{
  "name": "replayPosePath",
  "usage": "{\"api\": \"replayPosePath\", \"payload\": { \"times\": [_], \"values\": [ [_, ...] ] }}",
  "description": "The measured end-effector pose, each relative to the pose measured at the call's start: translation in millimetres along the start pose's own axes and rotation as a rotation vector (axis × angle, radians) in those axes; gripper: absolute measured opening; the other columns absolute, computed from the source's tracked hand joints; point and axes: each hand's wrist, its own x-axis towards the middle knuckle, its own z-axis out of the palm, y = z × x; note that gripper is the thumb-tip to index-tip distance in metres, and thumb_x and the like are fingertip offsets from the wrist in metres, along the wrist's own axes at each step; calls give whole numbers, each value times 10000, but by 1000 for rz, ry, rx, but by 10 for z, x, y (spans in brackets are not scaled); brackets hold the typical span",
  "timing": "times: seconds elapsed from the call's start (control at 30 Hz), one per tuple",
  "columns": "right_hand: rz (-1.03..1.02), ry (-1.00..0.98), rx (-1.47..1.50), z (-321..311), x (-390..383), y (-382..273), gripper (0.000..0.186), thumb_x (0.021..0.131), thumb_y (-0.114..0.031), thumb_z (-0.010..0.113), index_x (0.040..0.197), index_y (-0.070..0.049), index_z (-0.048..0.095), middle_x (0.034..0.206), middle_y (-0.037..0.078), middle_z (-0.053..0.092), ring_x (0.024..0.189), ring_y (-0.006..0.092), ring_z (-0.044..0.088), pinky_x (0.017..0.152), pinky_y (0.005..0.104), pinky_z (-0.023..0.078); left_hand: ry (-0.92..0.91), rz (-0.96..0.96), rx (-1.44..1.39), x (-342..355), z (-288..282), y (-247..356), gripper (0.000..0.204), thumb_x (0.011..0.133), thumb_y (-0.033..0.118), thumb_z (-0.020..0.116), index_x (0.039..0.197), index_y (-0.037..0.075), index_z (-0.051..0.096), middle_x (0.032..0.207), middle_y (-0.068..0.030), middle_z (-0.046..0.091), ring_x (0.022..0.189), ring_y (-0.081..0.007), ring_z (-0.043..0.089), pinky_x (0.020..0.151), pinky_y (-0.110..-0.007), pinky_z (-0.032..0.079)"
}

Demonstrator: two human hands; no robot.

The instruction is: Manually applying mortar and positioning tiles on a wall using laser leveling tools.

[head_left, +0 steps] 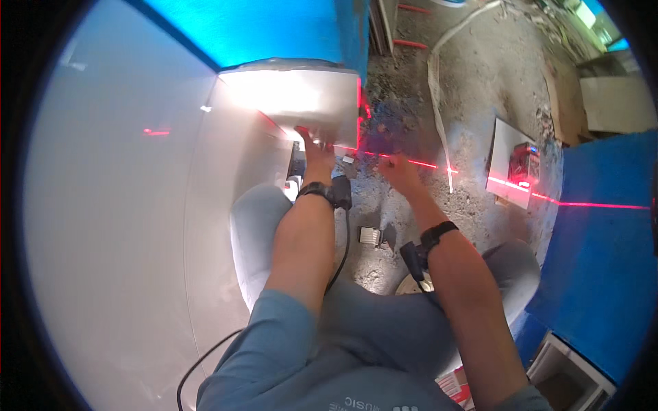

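Observation:
A glossy white tile (308, 103) stands below the bright blue wall, ahead and left of centre. My left hand (318, 152) is at its near edge, thumb spread to the left against it and the other fingers bunched along the edge. To the right, my right hand (399, 171) hovers over the dirty floor, apart from the tile, its fingers curled in. Whatever might be inside those fingers is too small and blurred to name. Red laser light runs down the tile's right edge and across the floor by my right hand.
A red laser level (524, 164) rests on a white board (502, 147) at right. A large pale panel (116, 226) fills the left side. Between my forearms lies a small pale ribbed block (370, 235). A pale strip (434, 82) crosses the floor; cardboard (565, 103) leans far right.

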Motion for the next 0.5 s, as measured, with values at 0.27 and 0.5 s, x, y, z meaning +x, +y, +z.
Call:
{"api": "replayPosePath", "payload": {
  "times": [0.27, 0.5],
  "values": [
    [-68, 498, -92, 992, 209, 149, 381, 759, -273, 702, 1091, -97, 638, 964, 152, 688, 955, 356, 649, 803, 478, 503, 71, -71, -2, -140, 40, -22, 984, 608, 824, 675, 1285, 135, 488, 1342, -92, 364, 1206, -249, 417, 1047, -407, 354],
    [156, 368, 238, 1154, 398, -121, 295, 753, -197, 676, 1036, -115, 660, 994, 131, 686, 940, 331, 642, 778, 445, 503, 113, -65, 2, -178, 5, 60, 1055, 585, 829, 686, 1279, 76, 431, 1341, -124, 340, 1227, -257, 409, 1077, -420, 339]
  ]
}}
